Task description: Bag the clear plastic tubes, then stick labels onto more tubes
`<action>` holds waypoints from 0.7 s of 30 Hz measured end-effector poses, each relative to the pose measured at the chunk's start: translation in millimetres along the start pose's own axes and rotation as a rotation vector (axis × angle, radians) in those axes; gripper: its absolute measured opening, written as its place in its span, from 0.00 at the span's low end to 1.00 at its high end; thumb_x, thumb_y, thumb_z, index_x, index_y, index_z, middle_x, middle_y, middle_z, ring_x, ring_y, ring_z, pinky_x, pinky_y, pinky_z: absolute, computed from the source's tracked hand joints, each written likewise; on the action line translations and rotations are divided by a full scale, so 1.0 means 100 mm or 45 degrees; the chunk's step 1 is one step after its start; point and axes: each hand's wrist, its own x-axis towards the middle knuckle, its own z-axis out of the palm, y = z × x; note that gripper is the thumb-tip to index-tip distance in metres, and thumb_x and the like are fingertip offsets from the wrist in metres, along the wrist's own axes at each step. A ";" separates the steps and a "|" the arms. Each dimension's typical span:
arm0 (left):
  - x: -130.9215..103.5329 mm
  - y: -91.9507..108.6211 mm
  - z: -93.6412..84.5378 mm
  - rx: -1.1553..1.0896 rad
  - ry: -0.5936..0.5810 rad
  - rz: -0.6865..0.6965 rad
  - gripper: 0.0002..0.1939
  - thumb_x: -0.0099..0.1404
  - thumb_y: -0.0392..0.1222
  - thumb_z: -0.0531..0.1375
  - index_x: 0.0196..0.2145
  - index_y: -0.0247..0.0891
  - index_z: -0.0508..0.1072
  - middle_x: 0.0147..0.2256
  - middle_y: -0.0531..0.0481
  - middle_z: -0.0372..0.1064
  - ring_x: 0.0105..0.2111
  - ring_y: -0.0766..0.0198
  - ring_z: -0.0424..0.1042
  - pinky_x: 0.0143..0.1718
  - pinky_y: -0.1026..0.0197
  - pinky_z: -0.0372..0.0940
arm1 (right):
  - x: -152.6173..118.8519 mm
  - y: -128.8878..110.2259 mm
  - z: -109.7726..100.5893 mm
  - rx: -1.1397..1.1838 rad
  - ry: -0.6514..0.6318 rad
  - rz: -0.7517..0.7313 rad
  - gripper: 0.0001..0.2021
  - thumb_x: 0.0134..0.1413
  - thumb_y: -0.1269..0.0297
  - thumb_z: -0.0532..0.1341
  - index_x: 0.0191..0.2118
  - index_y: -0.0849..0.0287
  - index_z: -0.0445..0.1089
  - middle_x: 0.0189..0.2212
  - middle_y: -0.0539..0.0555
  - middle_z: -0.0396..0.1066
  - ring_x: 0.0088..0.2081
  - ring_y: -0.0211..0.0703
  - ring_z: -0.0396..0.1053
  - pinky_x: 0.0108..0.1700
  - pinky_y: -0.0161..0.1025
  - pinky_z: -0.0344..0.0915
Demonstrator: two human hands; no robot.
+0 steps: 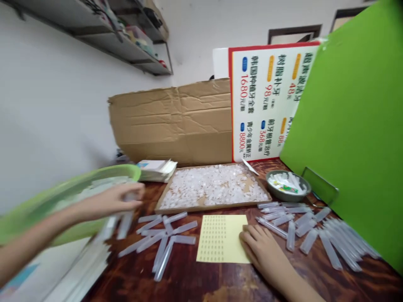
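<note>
My left hand (pixel 126 199), smeared by motion, is closed on clear plastic tubes (pixel 126 224) hanging below its fingers, beside the rim of a green basin (pixel 134 170). My right hand (pixel 260 247) lies with its fingers on the right edge of a yellow label sheet (pixel 212 239) printed with columns of small dark marks. Left of the sheet, several loose plastic tubes (pixel 154 241) form a scattered heap. More plastic tubes (pixel 307 226) lie on the right, some of them in a fanned row. The basin holds a pile of whitish pieces, blurred.
Behind the sheet stands a shallow cardboard tray (pixel 197 207) full of small translucent pieces. A grey bowl (pixel 286 195) with white packets sits at right. Stacked booklets (pixel 78 272) lie front left. Cardboard (pixel 176 126), a printed sign (pixel 261 100) and a green panel (pixel 352 138) bound the table.
</note>
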 end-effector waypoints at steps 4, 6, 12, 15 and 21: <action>-0.04 0.06 0.50 -0.045 -0.188 0.045 0.09 0.58 0.46 0.54 0.31 0.38 0.65 0.32 0.52 0.67 0.34 0.61 0.66 0.35 0.64 0.59 | -0.03 0.04 0.04 -0.048 0.059 -0.071 0.09 0.60 0.70 0.50 0.38 0.57 0.67 0.41 0.56 0.68 0.40 0.48 0.63 0.41 0.43 0.57; 0.02 0.05 0.69 -0.039 -0.180 0.024 0.11 0.58 0.48 0.54 0.33 0.39 0.66 0.34 0.50 0.68 0.35 0.59 0.67 0.37 0.62 0.59 | -0.04 0.05 0.03 -0.065 0.063 -0.085 0.10 0.60 0.70 0.49 0.39 0.57 0.67 0.40 0.56 0.68 0.40 0.47 0.63 0.40 0.43 0.57; 0.04 -0.02 0.76 -0.026 -0.172 0.025 0.30 0.60 0.59 0.51 0.55 0.40 0.62 0.47 0.42 0.65 0.47 0.51 0.65 0.47 0.57 0.58 | -0.04 0.05 0.01 -0.093 0.060 -0.097 0.11 0.61 0.69 0.48 0.38 0.57 0.67 0.40 0.56 0.68 0.40 0.46 0.64 0.40 0.42 0.57; -0.01 0.00 0.68 0.008 -0.260 0.027 0.39 0.59 0.64 0.50 0.63 0.44 0.50 0.54 0.41 0.60 0.51 0.50 0.63 0.50 0.56 0.58 | -0.03 0.05 0.01 -0.095 0.043 -0.093 0.10 0.62 0.69 0.48 0.38 0.57 0.67 0.40 0.56 0.68 0.40 0.46 0.63 0.39 0.42 0.57; -0.08 -0.08 0.62 0.121 -0.371 -0.061 0.48 0.57 0.68 0.50 0.64 0.48 0.31 0.65 0.38 0.33 0.61 0.43 0.47 0.57 0.48 0.49 | -0.03 0.06 0.04 -0.133 0.120 -0.112 0.10 0.62 0.68 0.48 0.37 0.57 0.67 0.40 0.55 0.69 0.39 0.45 0.64 0.38 0.41 0.56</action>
